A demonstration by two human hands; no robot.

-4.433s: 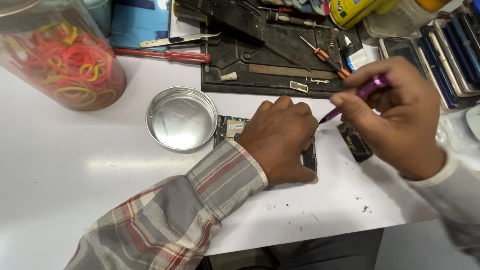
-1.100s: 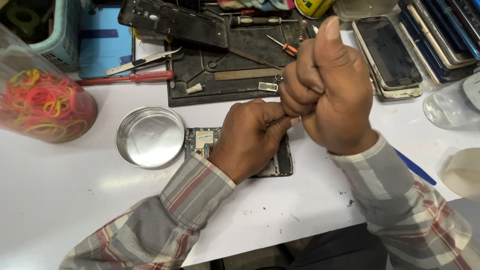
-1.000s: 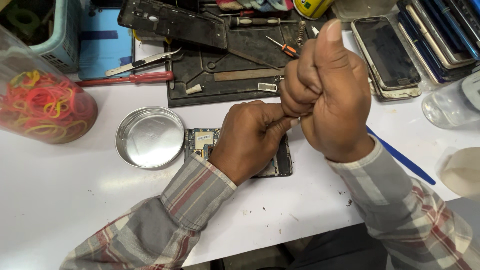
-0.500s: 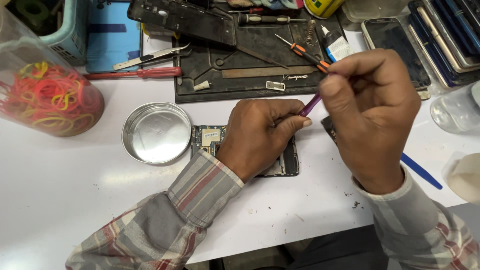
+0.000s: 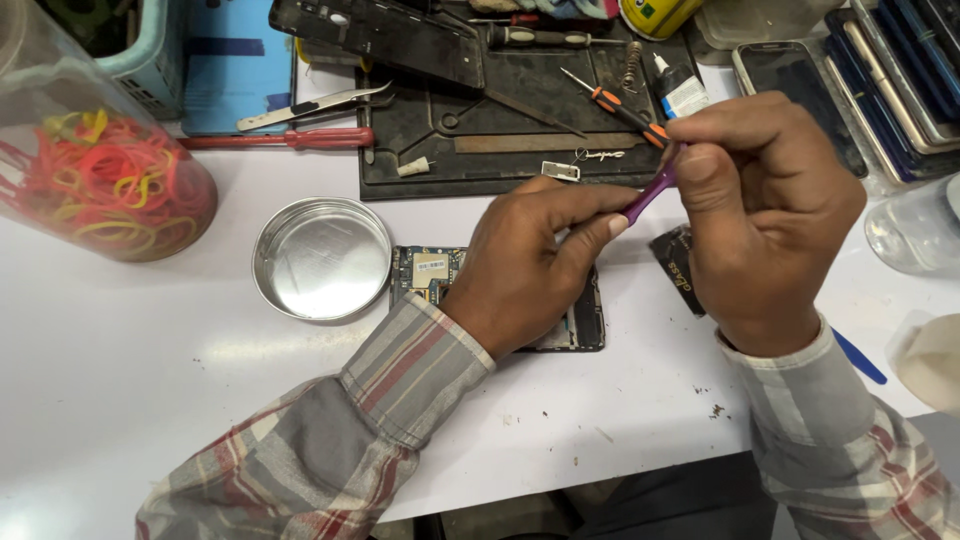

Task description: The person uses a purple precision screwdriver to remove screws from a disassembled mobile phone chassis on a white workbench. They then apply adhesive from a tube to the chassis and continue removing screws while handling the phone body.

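Note:
An opened phone [image 5: 428,277] with its circuit board showing lies flat on the white table [image 5: 150,400]. My left hand [image 5: 540,265] rests on top of it and covers most of it, its fingertips touching the tip of a thin purple screwdriver [image 5: 652,190]. My right hand [image 5: 765,215] grips that purple screwdriver by its upper end, tilted down toward my left fingers. A small dark part [image 5: 678,268] lies on the table just under my right hand.
A round metal tin [image 5: 322,258] sits left of the phone. A clear jar of coloured rubber bands [image 5: 100,180] stands far left. Behind lies a black work mat [image 5: 520,110] with screwdrivers, tweezers [image 5: 310,105] and parts. Several phones [image 5: 800,95] lie at the right.
My right hand has gone from a closed fist over the left hand to a pinch grip on the purple screwdriver, tilted onto my left fingertips. The view has shifted slightly.

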